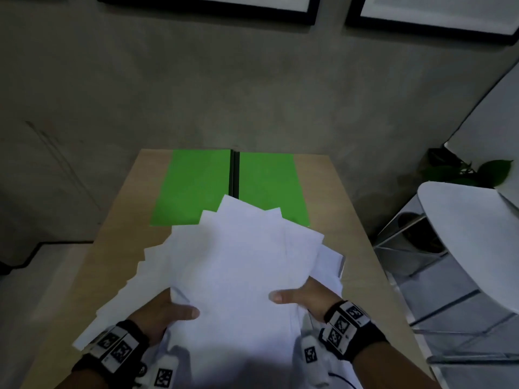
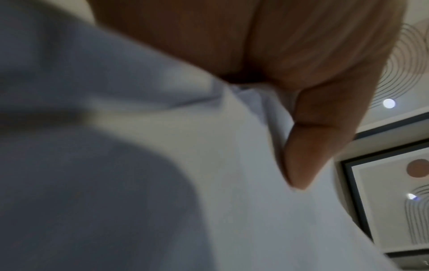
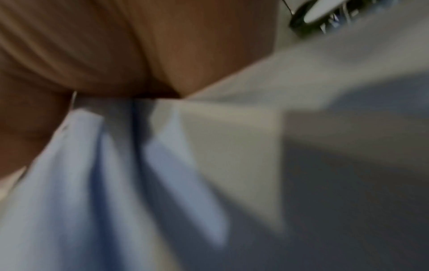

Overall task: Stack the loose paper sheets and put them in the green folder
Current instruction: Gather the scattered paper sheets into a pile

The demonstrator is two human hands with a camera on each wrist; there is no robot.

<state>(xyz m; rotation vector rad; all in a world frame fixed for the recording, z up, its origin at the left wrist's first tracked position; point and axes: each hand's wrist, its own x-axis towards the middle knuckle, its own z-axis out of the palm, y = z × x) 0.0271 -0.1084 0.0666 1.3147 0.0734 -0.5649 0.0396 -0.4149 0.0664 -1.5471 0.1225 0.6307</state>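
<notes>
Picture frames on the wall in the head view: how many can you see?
2. One black picture frame hangs at top centre-left, the other frame at top right. Both are cut off by the image's upper edge, so more may hang out of view.

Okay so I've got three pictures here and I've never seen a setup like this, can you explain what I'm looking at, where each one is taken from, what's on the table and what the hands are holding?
No robot here: a person works with bare hands, with cameras worn on the head and both wrists.

The wide picture comes from the head camera, looking down at a table. On it lies an open green folder, and nearer the person a fanned, untidy bunch of white sheets.

The left hand and right hand each grip the sheets' near edge, thumbs on top. The black bands with square patterns are wrist straps.

The other two pictures come from the wrist cameras: blurry close-ups of palm and paper. In the left one, the thumb presses on the sheets.
</notes>
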